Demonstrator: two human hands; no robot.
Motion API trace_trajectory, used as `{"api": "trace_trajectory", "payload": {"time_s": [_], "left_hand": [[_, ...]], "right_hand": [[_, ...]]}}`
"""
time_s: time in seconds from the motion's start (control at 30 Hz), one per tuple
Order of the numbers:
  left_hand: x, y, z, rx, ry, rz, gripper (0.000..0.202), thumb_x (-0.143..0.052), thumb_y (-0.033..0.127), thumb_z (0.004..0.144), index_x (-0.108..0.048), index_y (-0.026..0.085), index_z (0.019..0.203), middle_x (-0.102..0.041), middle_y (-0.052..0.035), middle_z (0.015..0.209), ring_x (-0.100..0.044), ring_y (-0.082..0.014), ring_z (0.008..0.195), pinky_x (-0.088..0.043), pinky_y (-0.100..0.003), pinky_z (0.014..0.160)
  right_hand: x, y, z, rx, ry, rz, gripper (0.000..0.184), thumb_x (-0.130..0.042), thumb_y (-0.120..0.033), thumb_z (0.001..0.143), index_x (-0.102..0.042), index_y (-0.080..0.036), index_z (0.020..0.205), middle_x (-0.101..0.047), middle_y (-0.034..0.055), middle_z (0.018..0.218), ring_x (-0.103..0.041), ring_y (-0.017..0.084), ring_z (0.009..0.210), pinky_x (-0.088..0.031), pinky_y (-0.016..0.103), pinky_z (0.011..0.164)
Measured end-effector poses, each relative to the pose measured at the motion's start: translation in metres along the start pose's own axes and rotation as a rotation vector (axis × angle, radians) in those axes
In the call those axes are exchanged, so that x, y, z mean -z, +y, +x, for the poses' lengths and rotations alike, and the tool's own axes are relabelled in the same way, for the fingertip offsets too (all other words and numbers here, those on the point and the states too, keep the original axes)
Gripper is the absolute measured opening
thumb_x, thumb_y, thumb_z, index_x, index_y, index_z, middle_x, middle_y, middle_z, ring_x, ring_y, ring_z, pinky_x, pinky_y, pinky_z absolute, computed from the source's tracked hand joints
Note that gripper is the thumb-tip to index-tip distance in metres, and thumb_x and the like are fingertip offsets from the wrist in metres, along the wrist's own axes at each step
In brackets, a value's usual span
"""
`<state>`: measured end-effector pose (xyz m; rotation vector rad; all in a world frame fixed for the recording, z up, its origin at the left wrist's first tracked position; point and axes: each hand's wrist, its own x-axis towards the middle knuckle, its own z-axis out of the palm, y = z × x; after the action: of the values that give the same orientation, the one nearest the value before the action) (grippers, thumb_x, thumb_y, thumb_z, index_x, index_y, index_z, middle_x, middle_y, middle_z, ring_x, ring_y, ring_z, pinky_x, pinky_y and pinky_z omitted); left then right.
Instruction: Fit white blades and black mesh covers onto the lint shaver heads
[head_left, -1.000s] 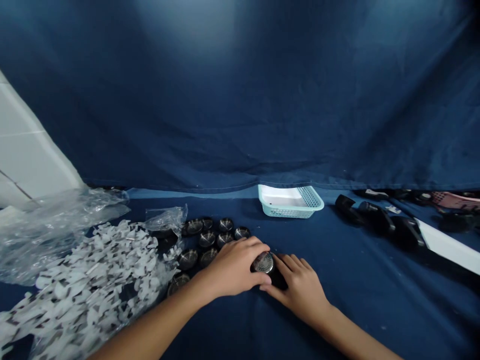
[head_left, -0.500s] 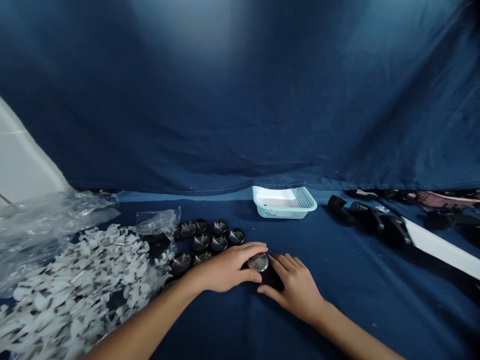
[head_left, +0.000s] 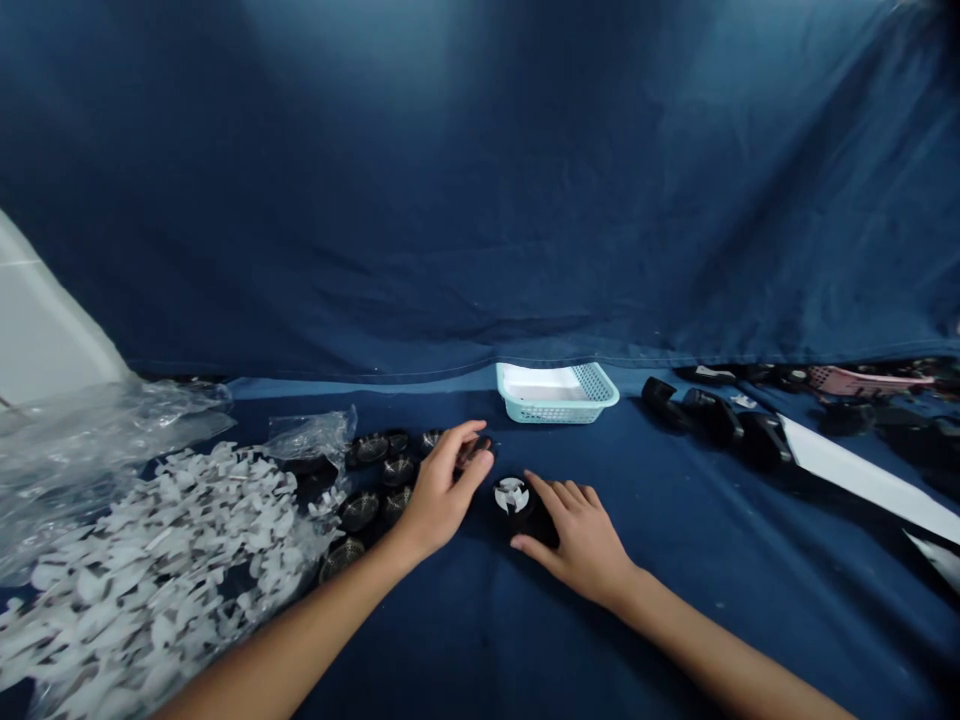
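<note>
My right hand point(head_left: 575, 535) lies closed around a black device body point(head_left: 525, 508) on the blue cloth; a white three-bladed cutter point(head_left: 511, 493) shows on its top. My left hand point(head_left: 440, 488) is just left of it, fingers pinched on a round metal mesh cap point(head_left: 475, 449) held over a group of several more mesh caps point(head_left: 375, 478). The cap in my fingers is mostly hidden.
A heap of white blade pieces point(head_left: 142, 570) on clear plastic bags point(head_left: 97, 430) fills the left. A pale green basket point(head_left: 556, 392) stands at the back centre. Black device bodies point(head_left: 712, 420), a white sheet point(head_left: 862, 478) and a pink item point(head_left: 862, 380) lie right.
My left hand lifted the mesh cap off the black body and carried it left and back toward the other caps, exposing the white cutter. The view shifted slightly.
</note>
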<state>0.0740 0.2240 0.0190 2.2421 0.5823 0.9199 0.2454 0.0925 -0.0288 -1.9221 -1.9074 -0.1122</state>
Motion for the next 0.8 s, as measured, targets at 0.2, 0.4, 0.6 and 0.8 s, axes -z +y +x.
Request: {"api": "trace_trajectory", "payload": {"time_s": [0.2, 0.4, 0.6, 0.8], "left_hand": [[0.003, -0.003, -0.019, -0.28, -0.064, 0.131, 0.039, -0.058, 0.035, 0.08, -0.057, 0.02, 0.116, -0.062, -0.0013, 0.074, -0.058, -0.0205, 0.071, -0.05, -0.036, 0.069], [-0.019, -0.013, -0.036, -0.581, 0.079, 0.354, 0.046, -0.057, 0.036, 0.077, -0.053, 0.015, 0.117, -0.067, -0.0099, 0.088, -0.061, -0.0261, 0.075, -0.053, -0.042, 0.066], [-0.021, -0.018, -0.033, -0.453, 0.075, 0.316, 0.042, -0.054, 0.036, 0.082, -0.049, 0.018, 0.12, -0.066, -0.0076, 0.088, -0.064, -0.0238, 0.077, -0.055, -0.037, 0.067], [-0.011, -0.029, -0.034, -0.368, 0.172, 0.227, 0.037, -0.036, 0.031, 0.092, -0.038, 0.016, 0.126, -0.064, -0.0052, 0.088, -0.065, -0.0169, 0.07, -0.055, -0.032, 0.068]], "right_hand": [[0.003, -0.001, 0.001, 0.003, -0.044, 0.062, 0.07, -0.055, -0.055, 0.088, -0.034, -0.02, 0.146, -0.065, 0.0118, 0.112, -0.059, 0.031, 0.098, -0.042, 0.045, 0.085], [0.009, 0.003, 0.002, -0.124, -0.067, 0.195, 0.074, -0.062, -0.044, 0.083, -0.037, -0.017, 0.146, -0.064, 0.018, 0.114, -0.055, 0.039, 0.104, -0.036, 0.055, 0.088], [0.026, 0.01, 0.011, -0.321, -0.121, 0.575, 0.073, -0.076, -0.038, 0.067, -0.055, -0.015, 0.133, -0.067, 0.0171, 0.108, -0.052, 0.041, 0.107, -0.028, 0.057, 0.097], [0.051, 0.006, 0.02, -0.581, -0.241, 1.304, 0.063, -0.034, -0.064, 0.091, -0.06, -0.014, 0.12, -0.067, 0.0132, 0.106, -0.064, 0.02, 0.083, -0.049, 0.033, 0.075]]}}
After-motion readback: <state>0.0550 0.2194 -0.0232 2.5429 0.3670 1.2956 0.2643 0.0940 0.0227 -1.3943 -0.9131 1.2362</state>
